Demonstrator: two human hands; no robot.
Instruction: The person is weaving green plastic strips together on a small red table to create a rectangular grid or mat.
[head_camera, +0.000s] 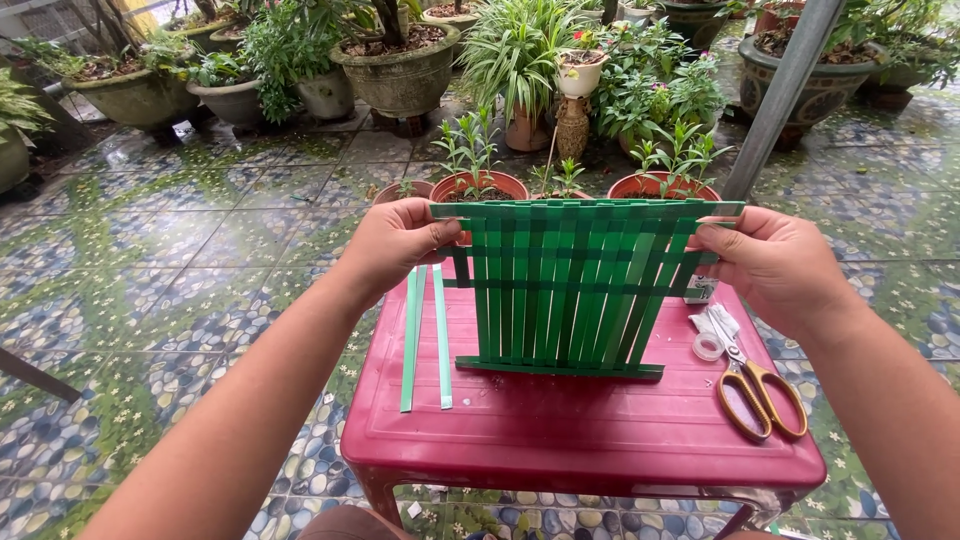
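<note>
Left grip: left hand (395, 245) pinches the woven green strip mat (570, 290) at its upper left edge.
Right grip: right hand (775, 265) clasps the upper right edge.
Mat position: held upright, bottom edge resting on the red bench (560, 420).
Step, judged: weave inspection; next move likely needs another strip.
Count: two loose strips (425, 335), one pair of scissors (755, 385), one tape roll (708, 346).

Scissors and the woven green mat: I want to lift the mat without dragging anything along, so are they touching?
Apart. The head view shows bare red stool top between the scissors and the woven green mat.
</note>
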